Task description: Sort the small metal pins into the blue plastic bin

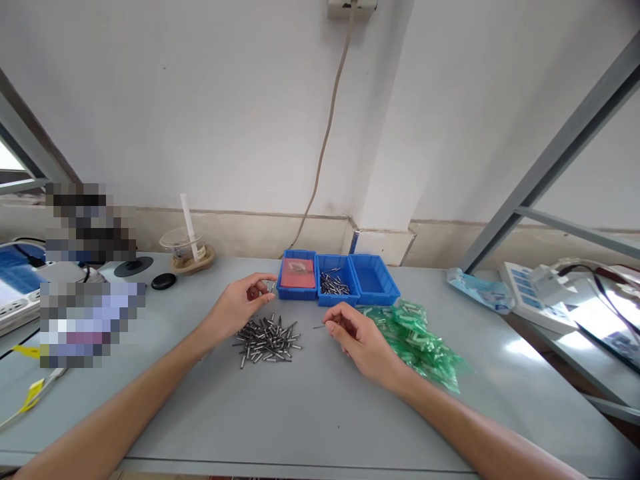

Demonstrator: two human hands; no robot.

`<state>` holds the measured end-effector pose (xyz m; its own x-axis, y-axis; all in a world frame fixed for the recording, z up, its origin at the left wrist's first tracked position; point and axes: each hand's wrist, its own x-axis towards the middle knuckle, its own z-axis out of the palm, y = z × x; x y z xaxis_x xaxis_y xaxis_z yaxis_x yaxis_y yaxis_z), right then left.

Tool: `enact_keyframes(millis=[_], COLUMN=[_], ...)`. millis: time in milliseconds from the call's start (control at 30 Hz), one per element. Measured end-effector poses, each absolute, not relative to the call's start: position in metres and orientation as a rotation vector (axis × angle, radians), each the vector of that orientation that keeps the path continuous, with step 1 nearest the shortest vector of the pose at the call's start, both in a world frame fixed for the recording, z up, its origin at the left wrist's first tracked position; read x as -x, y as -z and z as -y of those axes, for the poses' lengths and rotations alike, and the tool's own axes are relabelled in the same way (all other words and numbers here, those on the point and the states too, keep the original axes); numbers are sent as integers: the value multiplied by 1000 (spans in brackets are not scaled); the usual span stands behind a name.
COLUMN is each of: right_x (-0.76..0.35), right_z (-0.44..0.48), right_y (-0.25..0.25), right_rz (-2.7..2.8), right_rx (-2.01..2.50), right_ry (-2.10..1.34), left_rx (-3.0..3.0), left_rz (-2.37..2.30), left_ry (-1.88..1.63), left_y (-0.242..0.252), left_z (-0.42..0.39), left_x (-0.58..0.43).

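Observation:
A pile of small metal pins [270, 340] lies on the grey table. Above its left edge, my left hand [245, 303] holds a small metal piece [271, 286] between thumb and fingers. My right hand [357, 337], right of the pile, pinches a thin metal pin [319, 327] that points left. Behind the hands stand three blue bins: the left bin [297, 294] holds a red item with a small clear bag on it, the middle bin [338, 300] holds thin metal pins, and the right bin [375, 279] shows a bare floor.
Green plastic bags [420, 340] of parts lie right of my right hand. A clear cup [185, 241] with a white straw, a black round object [163, 281] and a blurred patch are at left. A blue packet [480, 290] and a power strip [535, 300] lie at right.

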<state>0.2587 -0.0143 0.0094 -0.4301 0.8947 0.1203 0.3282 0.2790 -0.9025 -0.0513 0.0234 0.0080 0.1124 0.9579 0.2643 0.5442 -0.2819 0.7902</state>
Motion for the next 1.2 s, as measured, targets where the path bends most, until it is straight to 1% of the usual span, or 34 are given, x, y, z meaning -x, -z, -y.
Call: enact_keyframes(millis=[367,700,1200], right_x=[-258,-258,-258], right_z=[14,14,15], right_y=[-9,-9,-11], right_rz=[1911,1910,1908], right_rx=[1108,1111,1101], right_ry=[-1118,-1121,-1106], left_rx=[-1847,-1681,-1690], left_rz=[-1486,-1468,-1504], left_ry=[-1087,-1106,-1116], left_y=[-13,-21,-18], left_z=[-22,-18,-18], left_x=[51,47,49])
